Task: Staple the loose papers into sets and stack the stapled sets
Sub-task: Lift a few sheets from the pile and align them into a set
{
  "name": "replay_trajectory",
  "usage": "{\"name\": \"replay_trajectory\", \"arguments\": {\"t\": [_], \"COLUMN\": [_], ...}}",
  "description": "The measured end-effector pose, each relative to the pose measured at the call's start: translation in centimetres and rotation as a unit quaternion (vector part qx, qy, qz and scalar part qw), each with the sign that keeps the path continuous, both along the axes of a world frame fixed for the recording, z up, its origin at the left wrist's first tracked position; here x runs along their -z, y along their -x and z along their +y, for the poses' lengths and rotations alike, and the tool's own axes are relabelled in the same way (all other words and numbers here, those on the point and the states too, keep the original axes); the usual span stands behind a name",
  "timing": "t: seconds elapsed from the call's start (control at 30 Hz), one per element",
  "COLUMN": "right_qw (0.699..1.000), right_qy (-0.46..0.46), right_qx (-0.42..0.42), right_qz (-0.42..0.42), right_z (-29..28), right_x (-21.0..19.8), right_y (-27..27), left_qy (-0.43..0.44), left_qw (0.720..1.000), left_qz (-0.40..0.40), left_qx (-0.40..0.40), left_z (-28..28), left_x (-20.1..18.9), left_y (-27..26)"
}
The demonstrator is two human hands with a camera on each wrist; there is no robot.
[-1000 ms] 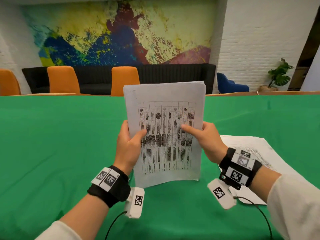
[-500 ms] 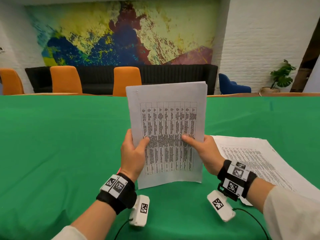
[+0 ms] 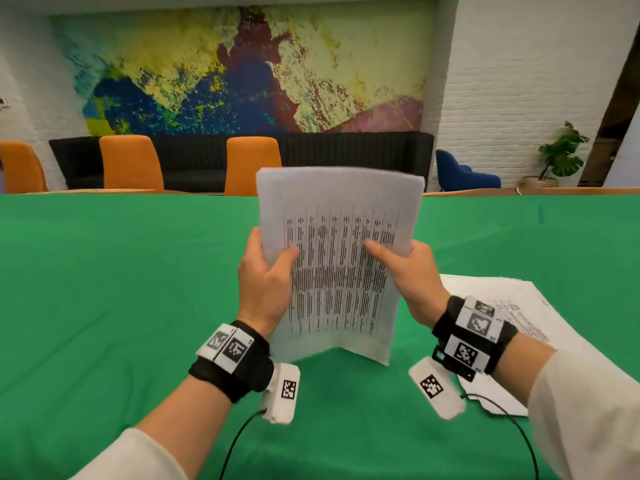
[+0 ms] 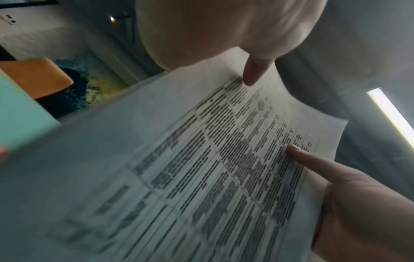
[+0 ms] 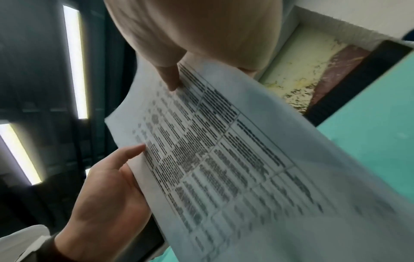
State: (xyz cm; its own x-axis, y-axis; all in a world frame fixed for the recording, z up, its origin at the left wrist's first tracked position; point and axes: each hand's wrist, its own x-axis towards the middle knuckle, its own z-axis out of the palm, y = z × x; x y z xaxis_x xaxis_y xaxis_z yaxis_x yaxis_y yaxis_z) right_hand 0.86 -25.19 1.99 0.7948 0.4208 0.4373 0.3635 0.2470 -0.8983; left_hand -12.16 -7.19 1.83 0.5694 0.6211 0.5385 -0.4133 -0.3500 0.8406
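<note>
A sheaf of white papers (image 3: pixel 337 258) printed with a dense table stands upright on its lower edge on the green table (image 3: pixel 121 289). My left hand (image 3: pixel 265 277) grips its left edge, thumb across the front. My right hand (image 3: pixel 405 268) grips the right edge the same way. The sheets bow a little and blur. In the left wrist view the papers (image 4: pixel 201 168) fill the frame with my left thumb on top. In the right wrist view the papers (image 5: pixel 235 159) show both thumbs pressing the printed face. No stapler is in view.
More printed sheets (image 3: pixel 502 303) lie flat on the table to the right, partly under my right forearm. Orange chairs (image 3: pixel 130 161), a black sofa and a painted wall stand beyond the table's far edge.
The sheaf has dropped lower with both hands, and its bottom edge now meets the table. The sheets bow more and look blurred. Both grips are unchanged.
</note>
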Motion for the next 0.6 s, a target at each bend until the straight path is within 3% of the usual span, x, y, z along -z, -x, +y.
{"name": "replay_trajectory", "arguments": {"t": [0.1,0.33,0.6], "right_qw": [1.000,0.999,0.997], "right_qy": [0.017,-0.019,-0.008], "right_qx": [-0.001,-0.040,-0.074], "right_qz": [0.015,-0.014,0.026], "right_z": [0.0,0.3,0.3], "right_x": [1.0,-1.5,-0.8], "right_y": [0.0,-0.4,-0.5], "left_qy": [0.021,0.022,0.036], "left_qw": [1.000,0.999,0.999], "left_qz": [0.015,0.002,0.003], "left_qx": [0.016,0.030,0.035], "left_z": [-0.1,1.1,1.5], "left_x": [1.0,-1.2,-0.1], "left_y": [0.3,-0.2,0.5]}}
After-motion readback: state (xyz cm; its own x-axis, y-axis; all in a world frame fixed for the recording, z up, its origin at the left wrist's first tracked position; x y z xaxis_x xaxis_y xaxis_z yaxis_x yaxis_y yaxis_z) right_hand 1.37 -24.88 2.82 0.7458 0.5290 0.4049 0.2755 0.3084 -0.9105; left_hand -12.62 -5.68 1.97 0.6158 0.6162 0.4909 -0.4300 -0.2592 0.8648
